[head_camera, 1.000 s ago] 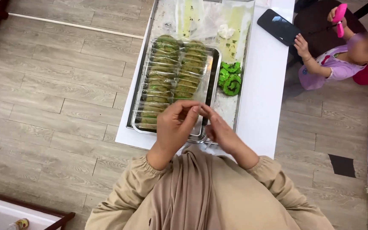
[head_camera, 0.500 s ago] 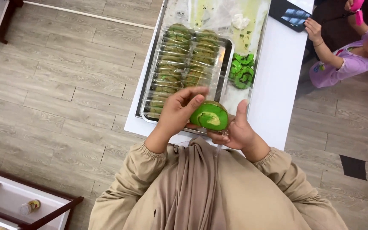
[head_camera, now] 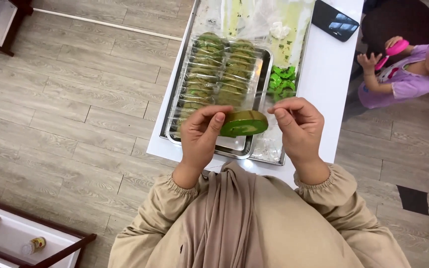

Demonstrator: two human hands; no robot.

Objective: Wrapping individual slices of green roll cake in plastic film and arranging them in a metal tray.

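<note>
A round green cake slice in clear wrap [head_camera: 245, 123] is held up between both hands above the near end of a metal tray [head_camera: 234, 148]. My left hand [head_camera: 202, 135] pinches its left side with thumb and fingers. My right hand [head_camera: 299, 124] pinches the wrap at its right side. The tray holds two rows of several more wrapped green slices [head_camera: 219, 69] and sits on a white table [head_camera: 323, 84].
A second tray [head_camera: 274, 151] on the right carries loose green pieces [head_camera: 281, 82] and clear plastic. A dark phone [head_camera: 334, 21] lies at the table's far right. A child [head_camera: 403, 74] with a pink object stands right of the table. Wooden floor lies left.
A second ago both hands were together over the tray's near edge. They have lifted a green slice, and now hold it apart at its two sides, turned more edge-on.
</note>
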